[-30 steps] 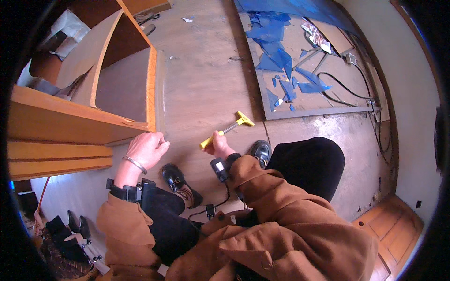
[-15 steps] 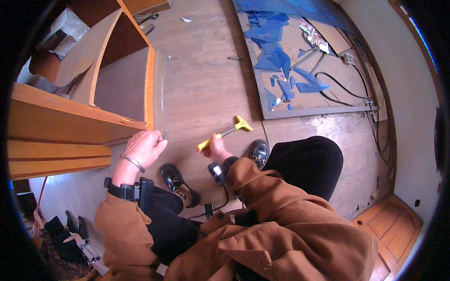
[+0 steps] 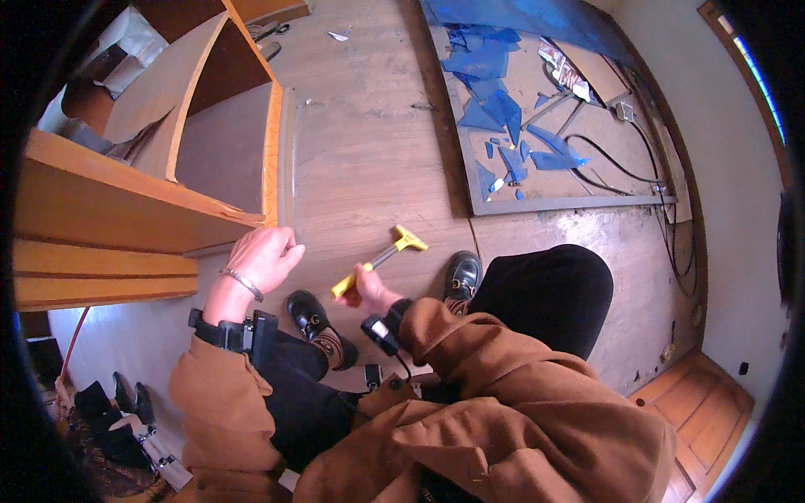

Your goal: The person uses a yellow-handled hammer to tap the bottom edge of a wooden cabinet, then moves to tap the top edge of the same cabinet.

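Note:
My right hand (image 3: 369,293) grips the yellow handle of a scraper (image 3: 379,258), whose metal shaft and yellow head point up and right just above the wooden floor (image 3: 369,151). My left hand (image 3: 262,258) rests with curled fingers on the lower corner of a clear strip (image 3: 287,159) that runs along the front edge of a wooden cabinet (image 3: 151,193). It wears a thin bracelet. Both wrists carry black strapped devices, and a cable hangs from the right one. My black shoes (image 3: 314,318) show between the hands.
A grey-framed panel (image 3: 553,201) lies on the floor at upper right, covered with torn blue film pieces (image 3: 495,109) and black cables (image 3: 620,163). A wooden door (image 3: 696,402) is at lower right. Dark tools lie at lower left.
My right hand has drawn the scraper left and down toward my left hand. The left hand has stayed on the strip's corner.

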{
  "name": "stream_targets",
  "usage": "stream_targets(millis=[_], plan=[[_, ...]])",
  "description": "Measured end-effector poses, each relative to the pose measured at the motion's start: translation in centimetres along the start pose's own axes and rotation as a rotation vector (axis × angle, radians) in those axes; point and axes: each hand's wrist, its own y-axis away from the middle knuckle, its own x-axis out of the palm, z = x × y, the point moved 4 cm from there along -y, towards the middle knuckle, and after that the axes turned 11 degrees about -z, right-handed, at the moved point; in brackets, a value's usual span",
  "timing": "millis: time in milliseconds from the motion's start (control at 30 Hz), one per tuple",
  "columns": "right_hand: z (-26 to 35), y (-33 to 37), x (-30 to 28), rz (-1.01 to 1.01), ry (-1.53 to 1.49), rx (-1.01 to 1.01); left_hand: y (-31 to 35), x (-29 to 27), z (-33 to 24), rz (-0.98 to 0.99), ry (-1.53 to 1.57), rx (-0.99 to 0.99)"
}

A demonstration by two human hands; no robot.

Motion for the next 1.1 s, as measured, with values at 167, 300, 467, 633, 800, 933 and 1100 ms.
stream_targets(millis=[167,300,467,633,800,933,1100], plan=[[-1.5,1.1,0.7,-0.046,0.053,-0.055,0.5,-0.1,0.1,0.012,0.007,-0.042],[4.0,-0.8,-2.8,-0.146,0.107,-0.120,0.6,-0.2,0.1,0.021,-0.001,-0.038],[0.9,-2.3,-3.6,-0.317,0.047,-0.322,0.4,-0.3,0.0,0.007,-0.004,-0.041],[-7.5,-5.0,-3.6,-0.471,0.222,-0.258,0.5,-0.4,-0.1,-0.054,0.038,-0.001],[-7.6,-5.1,-4.7,-0.437,0.258,-0.233,1.0,-0.6,0.4,-0.032,0.031,-0.019],[1.4,-2.6,-5.8,-0.408,0.330,-0.438,1.2,-0.4,0.7,-0.024,0.031,-0.026],[6.2,-1.0,-6.3,-0.371,0.360,-0.375,1.2,-0.6,0.7,-0.034,0.039,-0.023]])
